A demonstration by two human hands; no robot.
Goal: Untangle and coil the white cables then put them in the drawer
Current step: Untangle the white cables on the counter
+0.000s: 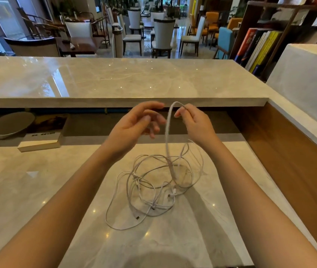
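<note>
- The right hand [194, 122] pinches a raised bend of one white cable [167, 132] between thumb and fingertips.
- The left hand [134, 125] hovers just beside it, fingers loosely spread (holding nothing).
- That strand drops into the tangle of white cables [149, 190] lying on the marble desk [37, 190].
- A book [41, 141] lies at the desk's far left.

right grip [193, 123] — pinches cable [167, 136] | left grip [134, 125] loose | tangle [152, 206] on counter [37, 190]

1. Both bare forearms reach forward, hands raised close together.
2. The left hand [134, 123] is relaxed, fingers loosely bent.
3. The right hand [194, 122] pinches a white cable [167, 132] with its fingertips.
</note>
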